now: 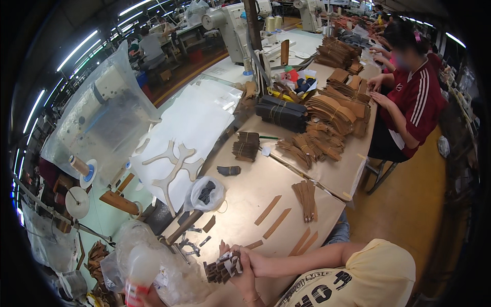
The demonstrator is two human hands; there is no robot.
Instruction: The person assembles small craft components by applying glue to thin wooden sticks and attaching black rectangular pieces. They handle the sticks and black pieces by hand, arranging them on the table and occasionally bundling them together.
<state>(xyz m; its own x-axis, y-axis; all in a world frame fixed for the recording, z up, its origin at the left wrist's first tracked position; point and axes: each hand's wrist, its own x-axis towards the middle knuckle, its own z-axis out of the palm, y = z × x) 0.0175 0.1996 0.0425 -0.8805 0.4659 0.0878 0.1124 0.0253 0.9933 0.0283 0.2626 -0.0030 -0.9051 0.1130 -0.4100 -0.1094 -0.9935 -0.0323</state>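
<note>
My left hand [243,282], with a thin band at its wrist, comes up from the lower edge and is closed on a bundle of short dark brown strips [221,270] with grey pieces among them. My right hand [258,263] reaches in from the right and is closed round the same bundle; its fingers partly overlap those of the left. The bundle is held just above the table's near edge, ends facing left. Near the hands lie small dark grey pieces [192,248] and single brown strips [276,223].
Banded brown strip stacks [327,115] and a dark stack [281,113] fill the far table. A plastic bag [205,194] holds dark pieces. Lower left, another hand [149,298] is beside a red-and-white bottle [139,273]. A co-worker in maroon [417,102] sits far right.
</note>
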